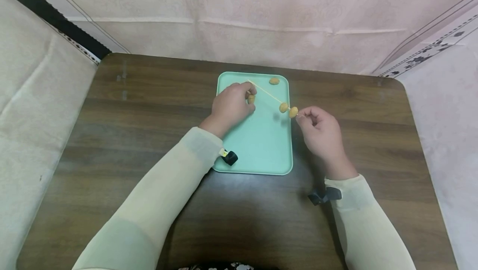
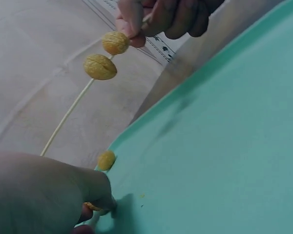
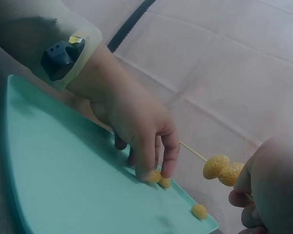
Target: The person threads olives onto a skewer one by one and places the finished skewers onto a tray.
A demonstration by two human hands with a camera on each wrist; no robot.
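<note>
The right hand (image 1: 324,135) pinches one end of a thin pale stick (image 1: 267,92), (image 3: 192,151), which slants up over the tray's right side. Two wrinkled yellow oval pieces (image 1: 283,107), (image 2: 100,67), (image 3: 230,174) are threaded on it close to those fingers. Over the upper left of the green tray (image 1: 257,149), the left hand (image 1: 231,105) points downward, its thumb and fingertips around a yellow piece (image 1: 251,99), (image 3: 153,176). A second piece (image 3: 165,183) lies against those fingertips in the right wrist view. One more piece (image 1: 274,81), (image 2: 106,160), (image 3: 199,211) rests alone near the tray's top right.
Brown wood-grain table (image 1: 149,96) surrounds the tray. Pale patterned cloth (image 1: 261,8) hangs behind the table's far edge and along the sides. Black wrist devices (image 1: 229,158) sit at both cuffs. Small crumbs (image 2: 142,196) lie on the tray in the left wrist view.
</note>
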